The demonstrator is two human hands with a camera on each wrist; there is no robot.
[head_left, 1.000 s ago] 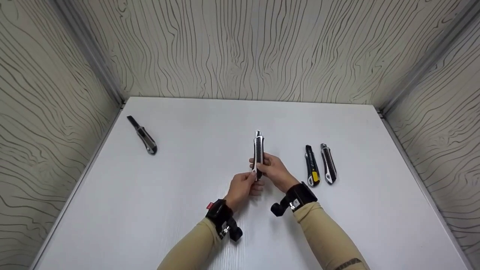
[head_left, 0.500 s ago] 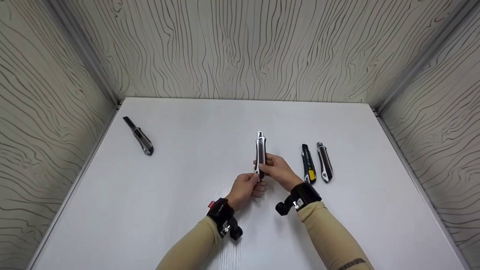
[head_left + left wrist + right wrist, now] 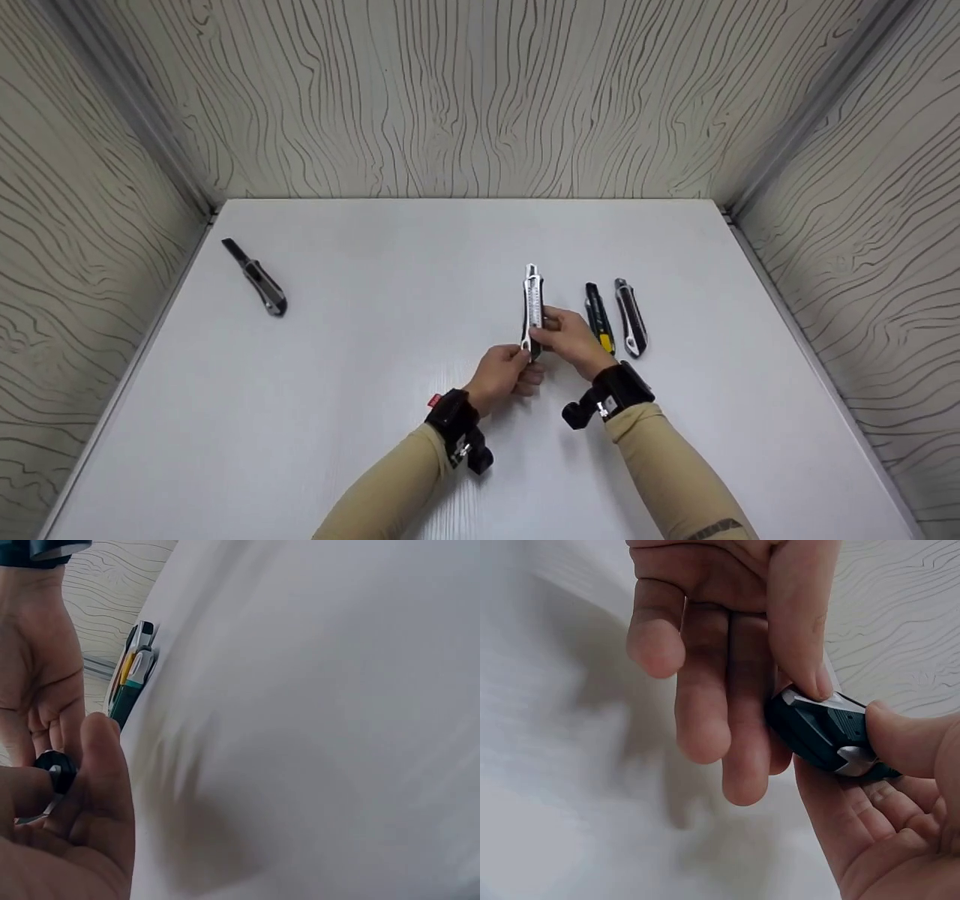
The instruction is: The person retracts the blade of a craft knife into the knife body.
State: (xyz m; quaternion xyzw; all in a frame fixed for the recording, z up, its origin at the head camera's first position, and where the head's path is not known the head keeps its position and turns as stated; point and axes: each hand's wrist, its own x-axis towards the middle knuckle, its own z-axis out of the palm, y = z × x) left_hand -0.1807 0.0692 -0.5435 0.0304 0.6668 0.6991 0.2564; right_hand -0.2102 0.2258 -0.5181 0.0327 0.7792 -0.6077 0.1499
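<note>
Two bare hands hold one utility knife (image 3: 532,304) above a white table (image 3: 390,390), its length pointing away from the person. The left hand (image 3: 508,373) grips the knife's near end, its fingers curled round the butt; from the left wrist view, the thumb and a finger pinch a small black knob at that end (image 3: 56,769). The right hand (image 3: 571,339) holds the knife's body just beyond the left hand, thumb pressed on its upper face and fingers (image 3: 705,690) lying along the underside, as the right wrist view shows. Just beside the right hand, on its outer side, two more knives lie on the table next to each other: a black and yellow knife (image 3: 599,316) nearer the fingers, and a black and silver knife (image 3: 631,316) just past it. Well apart from both hands, far off to the left hand's outer side, a grey knife (image 3: 259,280) lies on the table with its blade extended. Wood-grain patterned walls (image 3: 480,97) enclose the table on three sides.
</note>
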